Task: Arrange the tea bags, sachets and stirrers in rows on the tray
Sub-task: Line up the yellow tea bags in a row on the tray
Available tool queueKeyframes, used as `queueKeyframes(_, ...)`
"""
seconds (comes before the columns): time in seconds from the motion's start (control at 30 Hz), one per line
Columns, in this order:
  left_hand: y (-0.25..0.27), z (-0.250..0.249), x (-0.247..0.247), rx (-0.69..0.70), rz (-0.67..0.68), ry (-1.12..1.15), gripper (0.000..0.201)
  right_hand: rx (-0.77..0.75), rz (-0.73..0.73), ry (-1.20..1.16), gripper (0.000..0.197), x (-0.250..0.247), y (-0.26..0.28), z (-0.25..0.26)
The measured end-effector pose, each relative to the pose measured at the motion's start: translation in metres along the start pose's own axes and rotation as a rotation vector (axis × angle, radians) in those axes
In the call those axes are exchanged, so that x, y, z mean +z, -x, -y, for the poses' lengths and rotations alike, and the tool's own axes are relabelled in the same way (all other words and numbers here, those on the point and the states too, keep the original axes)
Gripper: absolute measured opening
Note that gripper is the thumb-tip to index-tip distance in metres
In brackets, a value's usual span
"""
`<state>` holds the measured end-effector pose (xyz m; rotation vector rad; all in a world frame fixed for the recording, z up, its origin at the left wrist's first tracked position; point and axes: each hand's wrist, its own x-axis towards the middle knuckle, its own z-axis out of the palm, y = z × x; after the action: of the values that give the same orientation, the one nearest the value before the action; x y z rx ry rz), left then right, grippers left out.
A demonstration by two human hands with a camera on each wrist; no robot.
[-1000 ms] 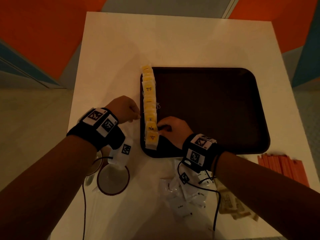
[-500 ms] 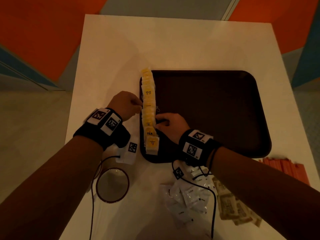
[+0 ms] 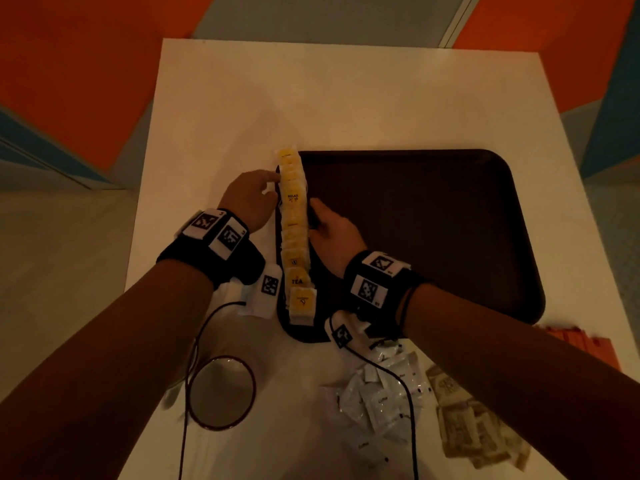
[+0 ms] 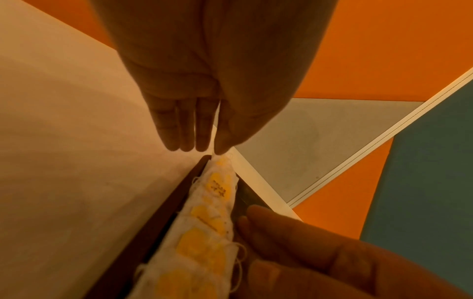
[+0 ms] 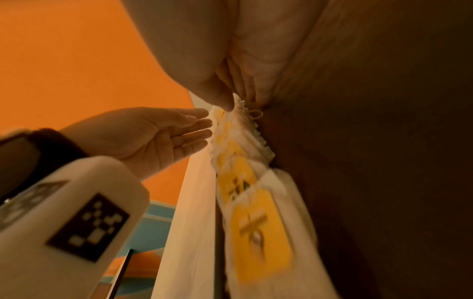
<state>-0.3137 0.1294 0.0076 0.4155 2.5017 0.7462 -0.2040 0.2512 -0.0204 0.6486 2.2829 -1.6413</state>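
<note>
A row of yellow-labelled tea bags overlaps along the left side of the dark brown tray. My left hand is outside the tray, its straight fingers touching the row's left side near the far end. My right hand lies inside the tray, fingers pressed against the row's right side. The right wrist view shows my right hand's thumb resting on the tea bags' edge and the left hand flat opposite. Neither hand grips a bag.
On the white table, near the front edge, lie a heap of white sachets, brown sachets and orange stirrers at the right. A round cup stands at the front left.
Both hands have slid along the tea bag row from its near end towards its far end, staying on either side of it.
</note>
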Motion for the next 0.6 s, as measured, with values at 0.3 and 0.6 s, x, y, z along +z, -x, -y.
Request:
queueKeyframes(0.3, -0.014, -0.010, 0.000, 0.074, 0.014, 0.028, 0.040, 0.015, -0.015, 0.017, 0.055, -0.004, -0.024, 0.011)
queueKeyframes(0.6, -0.023, -0.012, 0.002, 0.083, 0.034, 0.103, 0.044, 0.001, 0.022, 0.078, 0.059, 0.005, -0.049, 0.019)
